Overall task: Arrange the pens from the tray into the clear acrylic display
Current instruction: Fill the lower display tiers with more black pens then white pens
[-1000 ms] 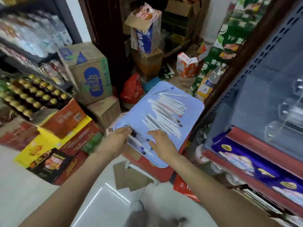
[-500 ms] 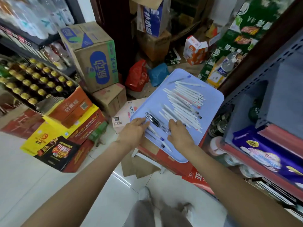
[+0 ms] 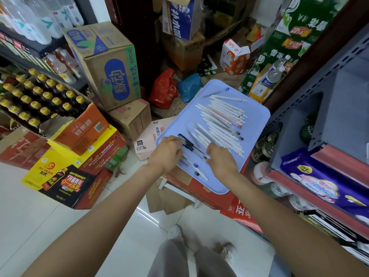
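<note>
**Gathering pens on the tray**

Head view: at frame centre, the left hand point(image 3: 168, 151) and right hand point(image 3: 220, 158) are lying on the near end of the blue tray point(image 3: 257, 114), fingers curled around a bundle of dark pens point(image 3: 192, 147) between them. White pens point(image 3: 221, 120) are lying in rows toward the upper right. The acrylic display is not showing. The collecting step appears in hand; next, the bundle likely needs lifting together.

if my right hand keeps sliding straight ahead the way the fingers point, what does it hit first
Probably the white pens lying just beyond the right hand on the blue tray; the fingertips look almost on them already, though depth is unclear.
</note>
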The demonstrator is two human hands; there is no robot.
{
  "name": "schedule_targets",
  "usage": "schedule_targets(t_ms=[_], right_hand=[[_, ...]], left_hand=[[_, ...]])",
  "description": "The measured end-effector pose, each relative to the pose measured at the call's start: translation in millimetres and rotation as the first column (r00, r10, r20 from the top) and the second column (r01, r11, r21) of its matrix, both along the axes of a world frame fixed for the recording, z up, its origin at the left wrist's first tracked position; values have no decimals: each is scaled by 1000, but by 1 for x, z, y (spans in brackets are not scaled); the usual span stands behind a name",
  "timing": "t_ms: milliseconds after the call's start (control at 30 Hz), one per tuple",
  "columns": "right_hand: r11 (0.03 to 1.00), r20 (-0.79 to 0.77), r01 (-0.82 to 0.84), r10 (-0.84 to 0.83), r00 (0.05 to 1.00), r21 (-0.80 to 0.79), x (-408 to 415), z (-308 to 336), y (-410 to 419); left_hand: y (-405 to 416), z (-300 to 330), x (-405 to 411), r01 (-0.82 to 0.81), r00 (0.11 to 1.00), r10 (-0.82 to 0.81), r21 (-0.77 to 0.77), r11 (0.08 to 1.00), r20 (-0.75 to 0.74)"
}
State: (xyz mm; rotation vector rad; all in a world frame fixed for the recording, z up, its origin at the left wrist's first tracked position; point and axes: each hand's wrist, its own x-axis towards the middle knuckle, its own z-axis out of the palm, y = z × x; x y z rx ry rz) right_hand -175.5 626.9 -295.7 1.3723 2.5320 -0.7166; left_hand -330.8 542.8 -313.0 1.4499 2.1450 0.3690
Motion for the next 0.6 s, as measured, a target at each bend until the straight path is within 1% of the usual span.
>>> schedule_targets(t_ms=[67, 133, 167, 233, 300, 333, 400, 433, 500, 533, 567, 600], right_hand=[[990, -70, 86, -94, 993, -115, 3, 2, 1], [947, -171, 188, -237, 956, -259, 6, 6, 2], [910, -219, 237, -321, 921, -339, 8, 11, 3], [819, -298, 293, -476, 828, -494, 13, 20, 4], [716, -351, 277, -594, 724, -640, 19, 32, 5], [680, -371, 251, -628, 684, -689, 23, 39, 5], [654, -404, 204, -651, 642, -729, 32, 53, 5], [657, -422, 193, -652, 630, -728, 37, 61, 6], [680, -457, 194, -649, 608, -707, 50, 75, 10], [696, -472, 204, -644, 603, -688, 57, 81, 13], [728, -483, 221, -619, 620, -649, 67, 88, 18], [775, -477, 243, -569, 670, -584, 79, 95, 24]], left_hand=[[4, -1, 3, -65, 996, 64, 26, 998, 58], [7, -1, 8, -204, 971, 188, 97, 974, 150], [8, 2, 11, -288, 944, 261, 121, 950, 204], [13, 12, 19, -420, 872, 370, 104, 901, 320], [20, 27, 30, -465, 776, 402, 11, 885, 486], [25, 35, 37, -466, 701, 398, -42, 884, 591], [33, 53, 50, -432, 537, 342, -97, 896, 771], [39, 62, 58, -417, 486, 295, -78, 905, 823], [50, 77, 74, -425, 441, 194, 14, 905, 876], [56, 84, 83, -429, 436, 149, 59, 901, 887], [62, 93, 93, -424, 439, 108, 99, 900, 892], [68, 102, 104, -412, 458, 70, 141, 900, 886]])
